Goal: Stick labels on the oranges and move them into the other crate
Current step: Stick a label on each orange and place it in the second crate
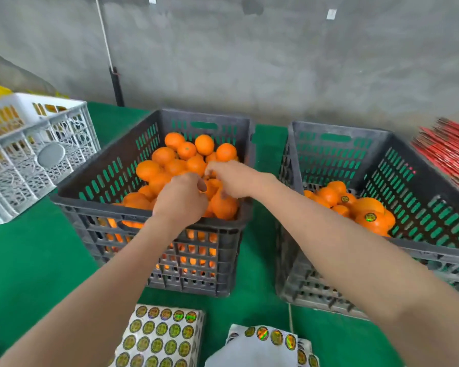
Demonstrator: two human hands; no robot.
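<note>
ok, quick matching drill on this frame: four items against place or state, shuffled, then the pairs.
Items:
1. left dark crate
2. right dark crate
3. white crate
4. label sheets

Place or state:
A. nearest the camera, in front of the dark crates
B. holds a few labelled oranges
C. far left
D. heaped with oranges

Pairs: 1-D, 2-B, 3-C, 4-A

I'm seeing the fuller crate [104, 210] sitting left of the other crate [326, 131] on the table [37, 260], label sheets [159, 337] lying before them.
</note>
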